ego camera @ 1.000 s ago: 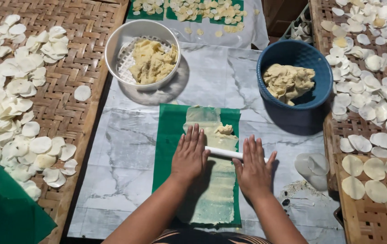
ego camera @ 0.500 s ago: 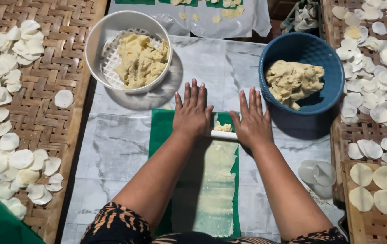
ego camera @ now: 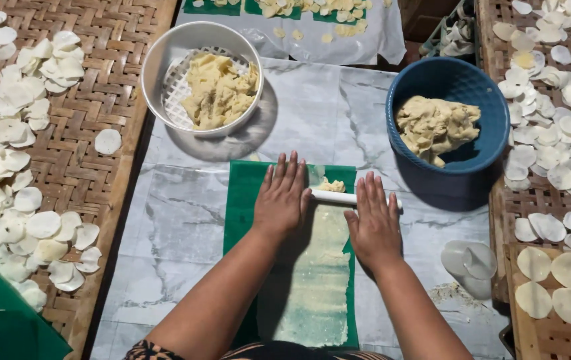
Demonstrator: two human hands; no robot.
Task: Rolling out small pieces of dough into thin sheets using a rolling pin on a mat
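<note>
Centrally placed: both hands flat on a white rolling pin (ego camera: pixel 339 197), lying crosswise near the far end of a green mat (ego camera: pixel 240 200). Left hand (ego camera: pixel 281 198) spread, palm down, fingers extended and close together, covering the pin's left part. Right hand (ego camera: pixel 374 223) likewise spread, palm down, fingers pointing away from the body, resting on the pin's right part, with the pin's tip showing just past the little finger. Neither hand curled around the pin; only pressing on top.

Under and behind the pin, a thin strip of pale dough (ego camera: pixel 312 280), rolled flat along the mat toward the body. Just beyond the pin, between the two hands, a small unflattened lump of dough (ego camera: pixel 331 185). Mat lying on a grey marble-patterned counter (ego camera: pixel 172 220).

Farther up on the left, a white bowl (ego camera: pixel 165 60) with a mesh insert, holding crumbly yellow dough. Farther up on the right, a blue basin (ego camera: pixel 459 80) with a larger mass of the same dough, near the right hand. Beside the right forearm, a few clear round discs (ego camera: pixel 469 261) on the counter.

Flanking the counter, woven bamboo trays (ego camera: pixel 99 180) on both sides, covered with thin white rounds (ego camera: pixel 5 133) laid out flat, some overlapping.
</note>
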